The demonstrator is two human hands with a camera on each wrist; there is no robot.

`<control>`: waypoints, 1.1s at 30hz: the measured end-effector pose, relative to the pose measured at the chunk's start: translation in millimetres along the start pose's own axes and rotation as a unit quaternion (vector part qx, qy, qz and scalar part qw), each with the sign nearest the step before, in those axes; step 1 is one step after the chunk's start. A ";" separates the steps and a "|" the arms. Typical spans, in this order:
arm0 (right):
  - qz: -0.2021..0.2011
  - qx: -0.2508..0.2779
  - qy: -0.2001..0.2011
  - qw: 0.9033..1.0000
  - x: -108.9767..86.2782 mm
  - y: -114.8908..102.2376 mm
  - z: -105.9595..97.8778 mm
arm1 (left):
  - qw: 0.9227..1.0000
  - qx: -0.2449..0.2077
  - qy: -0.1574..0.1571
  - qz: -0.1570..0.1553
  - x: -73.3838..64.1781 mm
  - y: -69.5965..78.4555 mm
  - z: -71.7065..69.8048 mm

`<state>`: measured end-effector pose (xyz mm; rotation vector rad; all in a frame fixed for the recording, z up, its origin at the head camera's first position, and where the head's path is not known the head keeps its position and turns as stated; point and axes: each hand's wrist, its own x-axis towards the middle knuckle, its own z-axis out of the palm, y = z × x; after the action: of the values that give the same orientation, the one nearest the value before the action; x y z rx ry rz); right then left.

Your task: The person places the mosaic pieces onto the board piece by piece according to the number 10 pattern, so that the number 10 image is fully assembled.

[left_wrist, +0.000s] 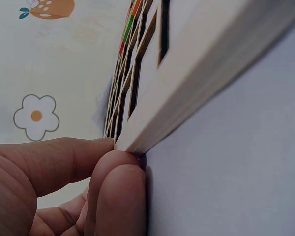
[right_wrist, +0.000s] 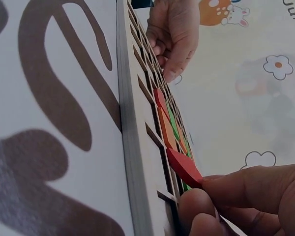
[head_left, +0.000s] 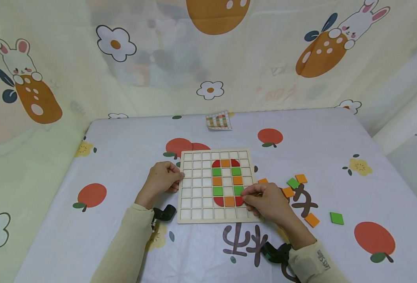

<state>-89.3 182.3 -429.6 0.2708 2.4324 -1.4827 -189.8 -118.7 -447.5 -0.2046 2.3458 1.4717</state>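
Observation:
A pale wooden grid board (head_left: 196, 192) lies on the table, with red, orange and green tiles forming an upright ring in its right half. Along the board's left edge, my left hand (head_left: 160, 181) pinches the rim between thumb and fingers. At the ring's lower right corner, my right hand (head_left: 268, 202) pinches a red tile (right_wrist: 184, 167) with one rounded side. That tile sits tilted at its cell in the right wrist view, and fingertips cover part of it. An orange tile (head_left: 229, 201) lies in the cell to its left.
Right of the board are several loose tiles, among them a green tile (head_left: 336, 218), an orange tile (head_left: 312, 220) and another orange tile (head_left: 301, 178). A printed pattern card (head_left: 218, 120) lies behind the board. Fruit-patterned cloth covers the table, and a curtain (head_left: 159, 70) hangs behind.

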 end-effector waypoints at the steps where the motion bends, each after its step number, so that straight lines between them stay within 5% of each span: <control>1: 0.000 0.000 0.001 1.000 -0.1 -0.3 0.1 | 1.000 0.001 0.000 0.000 0.1 0.1 0.0; 23: -0.010 0.013 0.007 1.000 -0.1 1.9 -0.8 | 1.000 -0.001 0.001 0.005 1.0 0.9 0.6; 33: -0.025 0.028 0.026 0.999 -1.5 8.0 -21.3 | 1.000 0.004 0.006 -0.001 1.0 0.9 0.6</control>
<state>-88.4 204.9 -426.5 0.2659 2.4568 -1.5858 -190.9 -117.7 -447.4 -0.2136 2.3597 1.4645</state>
